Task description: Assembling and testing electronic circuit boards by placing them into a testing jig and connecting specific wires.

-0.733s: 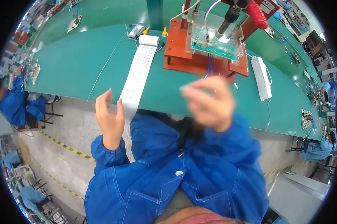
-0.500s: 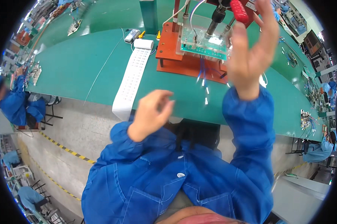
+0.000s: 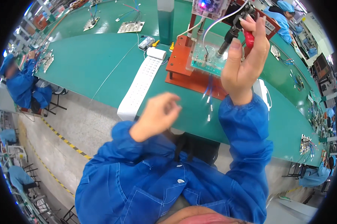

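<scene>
My right hand (image 3: 245, 67) is raised at the test fixture, its fingers curled round the red handle (image 3: 248, 39) of a toggle clamp; part of the handle is hidden by the fingers. Below the clamp's black plunger (image 3: 225, 44), a green circuit board (image 3: 207, 67) sits under a clear plate on the orange-red fixture base (image 3: 181, 83). Blue wires with white connectors (image 3: 209, 108) hang from the board over the table. My left hand (image 3: 155, 117) hovers above the near table edge, holding nothing, fingers loosely bent and thumb apart. Beside it lies a strip of white labels (image 3: 136, 87), unwound from its roll.
A clear box with lit lights (image 3: 210, 7) tops the fixture. Behind the labels stands a green post (image 3: 165, 22), with a small grey device (image 3: 146, 43) near it. Other boards (image 3: 131, 27) lie on the green table (image 3: 82, 63). Co-workers sit left (image 3: 24, 89) and far right.
My right hand has closed round the red handle, which has come down toward me. The left hand stays near the table edge. The whole view has shifted slightly.
</scene>
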### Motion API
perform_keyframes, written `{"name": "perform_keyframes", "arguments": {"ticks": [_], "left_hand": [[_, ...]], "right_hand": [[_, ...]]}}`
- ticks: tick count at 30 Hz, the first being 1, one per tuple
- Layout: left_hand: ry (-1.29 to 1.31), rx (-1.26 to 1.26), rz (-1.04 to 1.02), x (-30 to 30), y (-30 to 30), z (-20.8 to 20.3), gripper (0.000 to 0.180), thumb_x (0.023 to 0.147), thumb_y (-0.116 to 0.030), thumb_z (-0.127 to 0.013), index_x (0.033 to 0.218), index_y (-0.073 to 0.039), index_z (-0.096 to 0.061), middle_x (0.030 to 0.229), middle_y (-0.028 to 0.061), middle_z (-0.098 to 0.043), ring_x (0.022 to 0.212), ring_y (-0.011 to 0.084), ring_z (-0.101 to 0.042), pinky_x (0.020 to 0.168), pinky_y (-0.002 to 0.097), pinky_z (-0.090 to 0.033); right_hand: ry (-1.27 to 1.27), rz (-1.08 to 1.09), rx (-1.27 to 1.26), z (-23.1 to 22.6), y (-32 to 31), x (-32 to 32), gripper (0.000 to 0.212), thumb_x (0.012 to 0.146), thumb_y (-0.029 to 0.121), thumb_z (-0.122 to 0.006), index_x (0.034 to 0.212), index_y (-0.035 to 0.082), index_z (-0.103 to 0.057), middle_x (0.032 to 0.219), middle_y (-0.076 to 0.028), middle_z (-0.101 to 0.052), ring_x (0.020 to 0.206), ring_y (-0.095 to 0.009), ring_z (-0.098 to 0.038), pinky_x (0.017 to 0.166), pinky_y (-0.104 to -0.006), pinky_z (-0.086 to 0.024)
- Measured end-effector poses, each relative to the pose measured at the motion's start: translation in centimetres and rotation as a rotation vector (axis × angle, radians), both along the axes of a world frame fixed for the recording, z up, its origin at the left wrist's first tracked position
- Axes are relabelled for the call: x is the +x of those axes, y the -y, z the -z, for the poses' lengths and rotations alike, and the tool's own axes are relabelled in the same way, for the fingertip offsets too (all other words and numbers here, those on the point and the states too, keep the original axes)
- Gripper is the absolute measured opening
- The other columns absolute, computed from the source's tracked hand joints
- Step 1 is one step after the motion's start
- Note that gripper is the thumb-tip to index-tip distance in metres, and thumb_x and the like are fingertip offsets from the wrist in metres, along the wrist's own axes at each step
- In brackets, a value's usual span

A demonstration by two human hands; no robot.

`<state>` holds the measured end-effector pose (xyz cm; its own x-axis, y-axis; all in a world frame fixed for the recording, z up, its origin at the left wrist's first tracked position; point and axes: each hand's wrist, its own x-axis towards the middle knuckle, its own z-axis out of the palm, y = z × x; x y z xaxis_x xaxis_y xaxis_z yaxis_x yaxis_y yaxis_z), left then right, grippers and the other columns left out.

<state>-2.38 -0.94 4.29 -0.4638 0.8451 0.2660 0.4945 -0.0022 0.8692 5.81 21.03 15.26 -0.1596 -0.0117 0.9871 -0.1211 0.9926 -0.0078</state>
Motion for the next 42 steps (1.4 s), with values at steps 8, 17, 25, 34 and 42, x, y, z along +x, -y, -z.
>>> {"name": "perform_keyframes", "arguments": {"ticks": [8, 17, 25, 34, 42], "left_hand": [[-0.371, -0.204, -0.400, -25.0, -7.0, -4.0, 0.032, 0.090, -0.026, -0.066, 0.103, 0.003, -0.069, 0.087, 0.0142, -0.072, 0.079, 0.0215, -0.069, 0.074, 0.0345, -0.054], [-0.560, -0.634, -0.390, -37.5, -18.8, 2.0, 0.074, 0.083, -0.068, -0.061, 0.145, -0.027, -0.056, 0.160, 0.0252, -0.032, 0.150, 0.0491, -0.020, 0.122, 0.0569, -0.018], [-0.687, -0.668, -0.457, -42.7, -15.2, 2.6, 0.052, 0.084, -0.046, -0.066, 0.128, -0.018, -0.069, 0.131, 0.0169, -0.062, 0.127, 0.0361, -0.056, 0.108, 0.0479, -0.045], [-0.781, -0.562, -0.324, -40.4, -13.3, 2.8, 0.046, 0.088, -0.040, -0.068, 0.128, -0.017, -0.068, 0.124, 0.0176, -0.063, 0.118, 0.0385, -0.060, 0.100, 0.0461, -0.050], [-0.756, -0.506, -0.451, -41.3, -15.6, 2.6, 0.042, 0.090, -0.041, -0.067, 0.122, -0.013, -0.070, 0.124, 0.0184, -0.067, 0.126, 0.0405, -0.055, 0.104, 0.0466, -0.045]], "right_hand": [[-0.128, -0.034, -0.085, 0.5, 0.4, -1.4, 0.070, 0.090, -0.002, -0.059, 0.154, -0.008, -0.030, 0.125, -0.021, -0.057, 0.113, -0.031, -0.056, 0.096, -0.0367, -0.045], [0.012, 0.022, -0.170, 0.9, 1.8, -0.2, 0.074, 0.090, -0.007, -0.049, 0.158, -0.004, -0.018, 0.131, -0.019, -0.048, 0.131, -0.036, -0.048, 0.100, -0.0406, -0.047], [-0.012, 0.016, -0.066, 0.3, 2.1, -1.4, 0.071, 0.091, -0.008, -0.048, 0.156, -0.007, -0.020, 0.131, -0.021, -0.048, 0.124, -0.033, -0.052, 0.099, -0.0402, -0.048], [-0.016, 0.021, -0.036, 0.1, 0.9, -0.6, 0.068, 0.090, -0.006, -0.054, 0.153, -0.007, -0.029, 0.131, -0.020, -0.052, 0.120, -0.031, -0.053, 0.095, -0.0378, -0.051], [0.019, 0.017, -0.069, 0.0, 1.6, -0.3, 0.069, 0.090, -0.007, -0.052, 0.154, -0.006, -0.028, 0.131, -0.022, -0.051, 0.124, -0.032, -0.052, 0.095, -0.0375, -0.052]]}}
